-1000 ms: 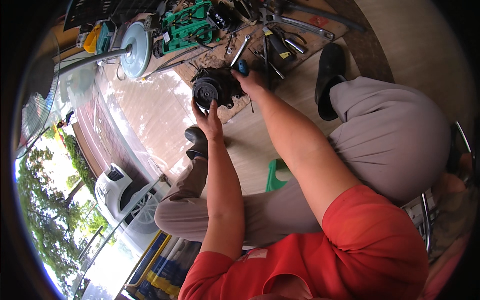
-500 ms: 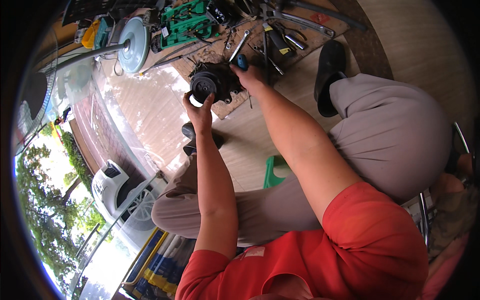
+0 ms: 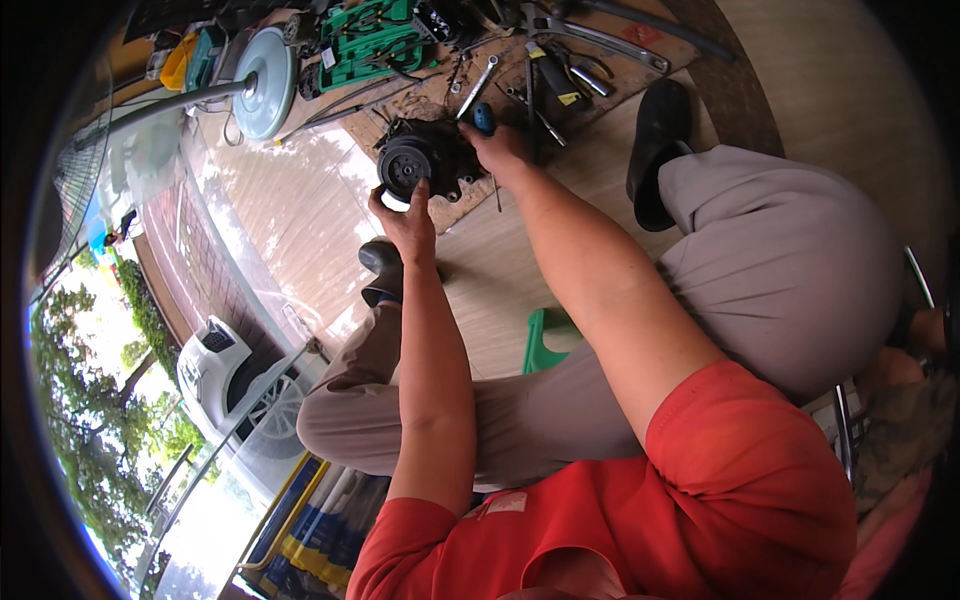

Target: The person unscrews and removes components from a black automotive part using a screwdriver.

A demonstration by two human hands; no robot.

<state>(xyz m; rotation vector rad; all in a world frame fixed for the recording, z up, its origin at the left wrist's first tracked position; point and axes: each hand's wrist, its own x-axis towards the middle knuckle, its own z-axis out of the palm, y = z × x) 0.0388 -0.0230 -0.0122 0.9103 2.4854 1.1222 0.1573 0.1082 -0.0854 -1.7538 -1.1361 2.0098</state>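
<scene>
A black compressor-like machine part with a grooved round pulley (image 3: 406, 168) rests on the stained board. My left hand (image 3: 407, 222) grips the pulley's near rim, thumb on its face and fingers curled round the left edge. At the part's right end, my right hand (image 3: 497, 152) is closed around what looks like a screwdriver with a blue handle (image 3: 484, 119). That handle sticks out beyond the thumb, and a thin shaft shows below the hand. The right fingertips are hidden. A silver wrench (image 3: 478, 88) lies just past this hand.
Pliers, sockets and a yellow-black knife-like tool (image 3: 556, 76) lie on the board (image 3: 640, 85). Behind is a green tool case (image 3: 365, 45). A round light-blue base with a pole (image 3: 268, 85) stands left. My boots (image 3: 660, 150) flank the board; a green stool (image 3: 543, 340) is beneath me.
The pulley end has tilted up slightly, its face turning more toward me, with my left hand still on its rim. My right hand stays nearly in place. The view has shifted a little.
</scene>
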